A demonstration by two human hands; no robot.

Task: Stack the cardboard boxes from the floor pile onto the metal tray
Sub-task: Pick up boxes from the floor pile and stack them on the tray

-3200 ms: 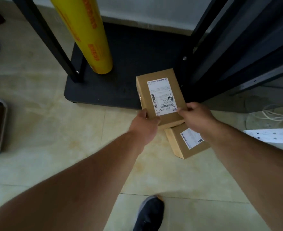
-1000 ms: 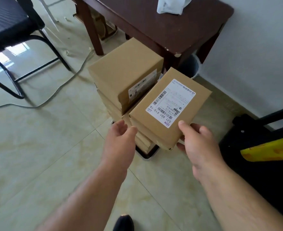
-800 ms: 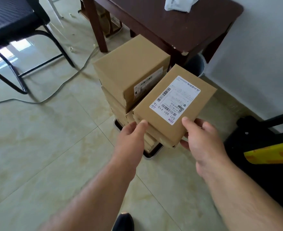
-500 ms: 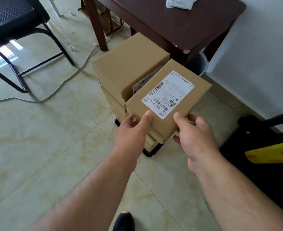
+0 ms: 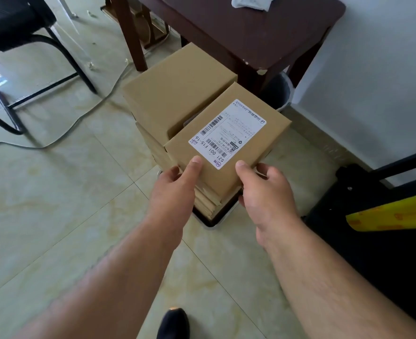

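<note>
Both hands gripped the labelled box by its near edge: the left hand with thumb on top, the right hand likewise, fingers curled beneath. The box (label facing up) sat over the nearer stack in the tray on the floor, against the taller stack beside the counter.

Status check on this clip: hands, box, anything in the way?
Left hand and right hand grip labelled box. Box over front stack on tray. Taller stack close behind.
</note>
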